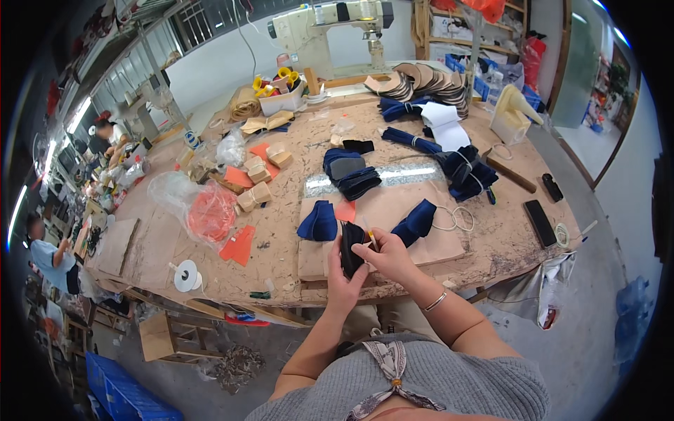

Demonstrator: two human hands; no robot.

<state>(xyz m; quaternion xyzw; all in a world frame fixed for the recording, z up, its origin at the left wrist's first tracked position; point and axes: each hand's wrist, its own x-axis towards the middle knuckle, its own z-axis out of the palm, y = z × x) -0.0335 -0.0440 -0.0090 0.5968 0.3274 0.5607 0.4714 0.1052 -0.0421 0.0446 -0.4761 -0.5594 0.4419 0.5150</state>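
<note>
Close to my body, above the near side of the table, my left hand (342, 275) is wrapped round a small stack of black cut pieces (352, 245). My right hand (388, 256) meets the stack from the right, its thumb on the pieces. A thin stick-like tool with a yellowish part (372, 240) sits between the right fingers; its exact kind is too small to make out. Dark blue cut pieces lie on either side of my hands, one pile (318, 222) at the left and another (415, 223) at the right. Under them is a pale board (435, 249).
More blue and black bundles (351, 172) lie beyond the board. Left of it are a clear plastic bag (172, 196), orange scraps (239, 245) and a white spool (187, 275). A black phone (539, 223) lies at the right. A sewing machine (302, 42) stands behind.
</note>
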